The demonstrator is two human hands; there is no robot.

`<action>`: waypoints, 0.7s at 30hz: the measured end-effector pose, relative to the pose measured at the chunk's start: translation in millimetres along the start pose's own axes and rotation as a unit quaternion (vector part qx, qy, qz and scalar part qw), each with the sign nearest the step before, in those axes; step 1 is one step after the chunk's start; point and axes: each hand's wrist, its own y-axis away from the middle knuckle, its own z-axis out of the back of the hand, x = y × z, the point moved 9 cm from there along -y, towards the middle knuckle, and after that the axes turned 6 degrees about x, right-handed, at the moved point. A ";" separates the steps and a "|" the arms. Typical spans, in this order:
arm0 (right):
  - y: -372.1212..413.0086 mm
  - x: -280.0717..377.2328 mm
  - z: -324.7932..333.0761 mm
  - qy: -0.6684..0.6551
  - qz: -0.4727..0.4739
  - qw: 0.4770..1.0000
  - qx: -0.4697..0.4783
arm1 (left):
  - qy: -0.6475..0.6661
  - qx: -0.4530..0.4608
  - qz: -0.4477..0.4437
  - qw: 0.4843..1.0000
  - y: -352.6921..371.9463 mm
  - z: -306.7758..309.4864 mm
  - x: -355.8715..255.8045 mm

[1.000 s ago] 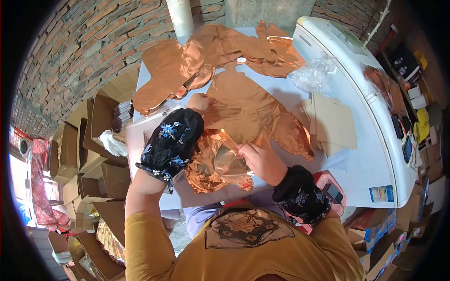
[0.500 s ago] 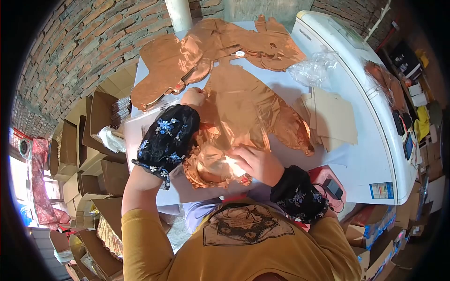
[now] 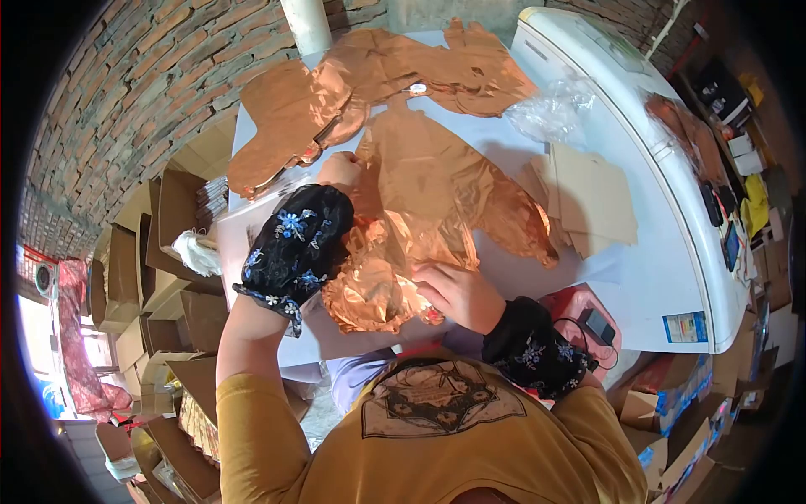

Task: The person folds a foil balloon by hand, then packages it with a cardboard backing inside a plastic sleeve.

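A flat copper-coloured foil balloon (image 3: 420,168) lies spread in front of me, its near end crumpled and shiny. My left hand (image 3: 340,170) rests at the foil's left edge with its fingers curled closed on it. Close to my body, my right hand (image 3: 460,296) pinches the crumpled near part, thumb and fingers pressed together. A small red mark shows on the foil just below the right fingers. Farther back lies a layered pile of similar foil balloons (image 3: 403,63), with a small white tag on it.
Beige paper sheets (image 3: 596,202) and a clear plastic bag (image 3: 554,113) lie on the right of the white table (image 3: 646,286). A white appliance (image 3: 638,151) borders that side. A pink device with a black adapter (image 3: 598,326) sits at the near right. Cardboard boxes (image 3: 201,315) are stacked at left.
The view has shifted slightly, so the table items appear a little higher and to the left. Both hands stay on the foil; its crumpled near end has changed shape a little.
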 end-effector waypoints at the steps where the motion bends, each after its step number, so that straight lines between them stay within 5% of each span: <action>1: 0.8 3.1 1.7 0.000 0.005 1.000 -0.005 | -0.001 0.001 -0.005 1.000 0.0 -0.6 0.0; 9: 23.0 43.0 -1.5 0.036 0.085 0.996 0.002 | -0.004 -0.025 -0.042 0.999 -1.4 5.4 6.7; 21: 52.8 22.0 -6.6 0.058 0.046 0.997 0.004 | -0.011 -0.039 -0.026 0.999 -6.6 5.3 23.1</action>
